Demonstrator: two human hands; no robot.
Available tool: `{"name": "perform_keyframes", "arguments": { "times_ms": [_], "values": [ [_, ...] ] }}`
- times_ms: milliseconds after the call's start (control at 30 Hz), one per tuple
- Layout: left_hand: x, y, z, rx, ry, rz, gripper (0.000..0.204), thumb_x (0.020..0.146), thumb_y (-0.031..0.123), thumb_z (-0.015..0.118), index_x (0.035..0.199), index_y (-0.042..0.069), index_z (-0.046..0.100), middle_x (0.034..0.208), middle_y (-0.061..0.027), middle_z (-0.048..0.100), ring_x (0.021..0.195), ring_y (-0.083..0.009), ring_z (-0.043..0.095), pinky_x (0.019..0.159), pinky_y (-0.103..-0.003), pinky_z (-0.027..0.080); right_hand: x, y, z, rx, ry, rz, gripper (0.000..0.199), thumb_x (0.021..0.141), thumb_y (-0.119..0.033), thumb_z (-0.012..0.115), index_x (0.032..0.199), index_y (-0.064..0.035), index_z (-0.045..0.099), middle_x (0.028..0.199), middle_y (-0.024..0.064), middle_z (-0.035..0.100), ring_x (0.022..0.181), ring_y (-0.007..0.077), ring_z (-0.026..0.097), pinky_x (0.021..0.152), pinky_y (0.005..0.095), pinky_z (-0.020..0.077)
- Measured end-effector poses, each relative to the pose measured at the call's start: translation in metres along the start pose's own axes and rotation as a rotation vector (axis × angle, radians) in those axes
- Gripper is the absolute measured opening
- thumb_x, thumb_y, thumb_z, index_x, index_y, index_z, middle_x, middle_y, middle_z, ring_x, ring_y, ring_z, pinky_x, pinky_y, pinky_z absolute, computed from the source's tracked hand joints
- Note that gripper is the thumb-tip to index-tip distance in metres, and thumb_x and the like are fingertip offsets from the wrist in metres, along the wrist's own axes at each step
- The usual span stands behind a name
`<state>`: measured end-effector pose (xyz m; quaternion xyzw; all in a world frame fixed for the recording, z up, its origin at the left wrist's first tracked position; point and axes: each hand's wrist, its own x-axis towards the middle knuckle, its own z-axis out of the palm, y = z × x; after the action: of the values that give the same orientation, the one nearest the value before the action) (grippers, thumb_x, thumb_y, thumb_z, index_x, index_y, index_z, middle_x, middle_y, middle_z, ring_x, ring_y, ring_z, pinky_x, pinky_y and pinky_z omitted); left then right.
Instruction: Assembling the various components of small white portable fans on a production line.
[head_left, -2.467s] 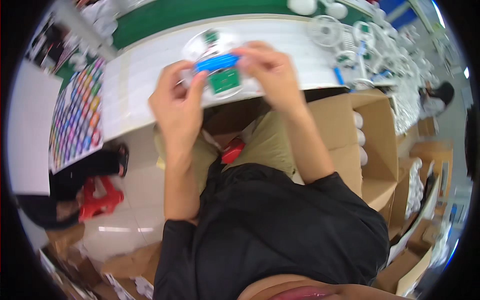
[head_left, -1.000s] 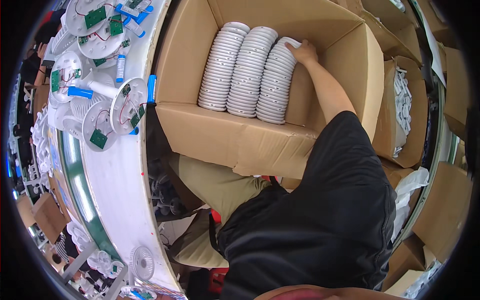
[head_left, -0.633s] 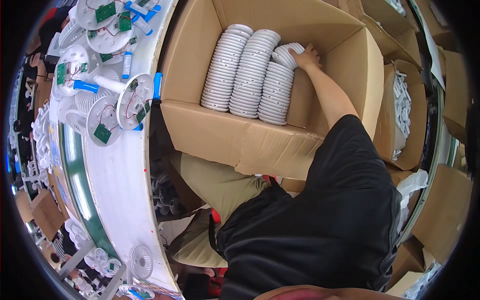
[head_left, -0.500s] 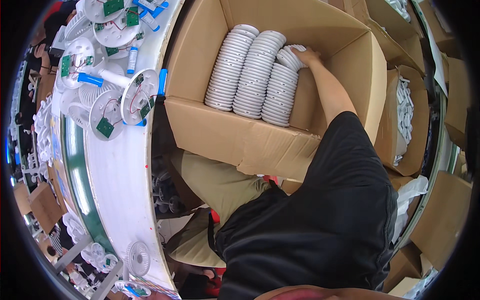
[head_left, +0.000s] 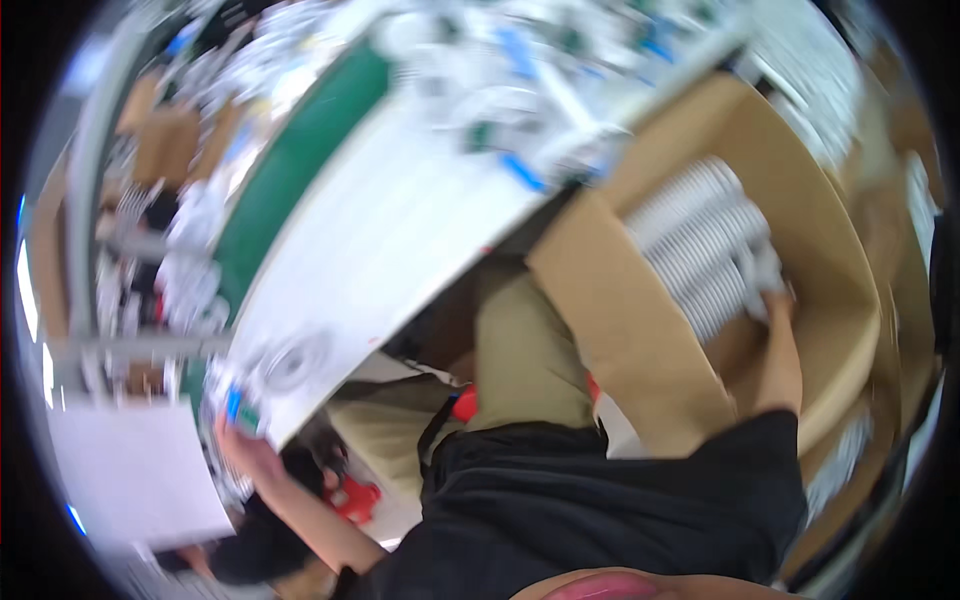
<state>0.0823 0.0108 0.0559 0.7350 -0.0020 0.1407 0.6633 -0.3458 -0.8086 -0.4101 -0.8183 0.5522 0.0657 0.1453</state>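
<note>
My right hand (head_left: 778, 302) is inside the cardboard box (head_left: 630, 320), its fingers closed around a few tilted white round discs (head_left: 764, 266) at the end of the stacks. Rows of similar ribbed-looking white discs (head_left: 690, 245) fill much of that box. Over at the left, my left hand (head_left: 250, 455) reaches the table's near end, against a white fan part with a blue battery (head_left: 234, 403) and a green board. Motion smears its fingers, so whether they grip that part is unclear.
The white worktable (head_left: 400, 220) with a green strip (head_left: 300, 180) runs diagonally. A white fan head (head_left: 290, 360) lies near its front end. White fan parts with blue batteries (head_left: 522, 172) crowd the far end. A person in dark clothing (head_left: 250, 545) is at lower left.
The view has swung, shifting the box to the right and tilting the table. My left hand has come into view by the fan part. My right hand remains at the discs.
</note>
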Motion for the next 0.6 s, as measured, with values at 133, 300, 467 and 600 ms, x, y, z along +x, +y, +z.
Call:
{"name": "perform_keyframes", "arguments": {
  "times_ms": [133, 300, 467, 600],
  "values": [
    [-0.004, 0.002, 0.01, -0.189, -0.001, 0.03, 0.017, 0.09, 0.003, 0.055, 0.106, 0.001, 0.06, 0.103, -0.0103, 0.063, 0.091, -0.0184, 0.059, 0.085, -0.027, 0.047, 0.018, -0.004, -0.015, -0.044, -0.017, 0.1, 0.064, 0.08, -0.029, 0.065, 0.139, -0.0111, 0.05, 0.132, 0.0164, 0.057, 0.11, 0.0364, 0.059, 0.091, 0.0389, 0.0503],
    [-0.011, 0.013, 0.025, -0.196, 0.054, 0.028, 0.016, 0.088, 0.001, 0.057, 0.104, 0.001, 0.061, 0.104, -0.0126, 0.064, 0.084, -0.0171, 0.06, 0.072, -0.024, 0.05, 0.007, -0.015, -0.056, -0.095, -0.06, 0.096, 0.065, 0.079, -0.025, 0.066, 0.14, -0.0133, 0.048, 0.134, 0.0162, 0.055, 0.114, 0.0364, 0.056, 0.094, 0.0393, 0.0472],
    [-0.011, 0.02, 0.017, -0.112, -0.075, -0.014, 0.027, 0.084, -0.005, 0.055, 0.11, 0.002, 0.06, 0.098, -0.0118, 0.064, 0.077, -0.0141, 0.058, 0.066, -0.022, 0.049, -0.038, -0.04, -0.157, -0.06, -0.044, -0.056, 0.066, 0.079, -0.022, 0.067, 0.142, -0.0155, 0.046, 0.137, 0.016, 0.052, 0.118, 0.0364, 0.053, 0.098, 0.0397, 0.0442],
    [-0.011, 0.014, 0.007, -0.138, -0.087, 0.011, 0.032, 0.081, -0.01, 0.058, 0.11, 0.003, 0.06, 0.089, -0.0097, 0.065, 0.07, -0.0103, 0.055, 0.06, -0.019, 0.045, -0.067, -0.137, -0.271, 0.122, 0.046, -0.407, 0.068, 0.079, -0.019, 0.068, 0.144, -0.0172, 0.045, 0.139, 0.0158, 0.05, 0.121, 0.0365, 0.051, 0.1, 0.0401, 0.0417]
  ]
}}
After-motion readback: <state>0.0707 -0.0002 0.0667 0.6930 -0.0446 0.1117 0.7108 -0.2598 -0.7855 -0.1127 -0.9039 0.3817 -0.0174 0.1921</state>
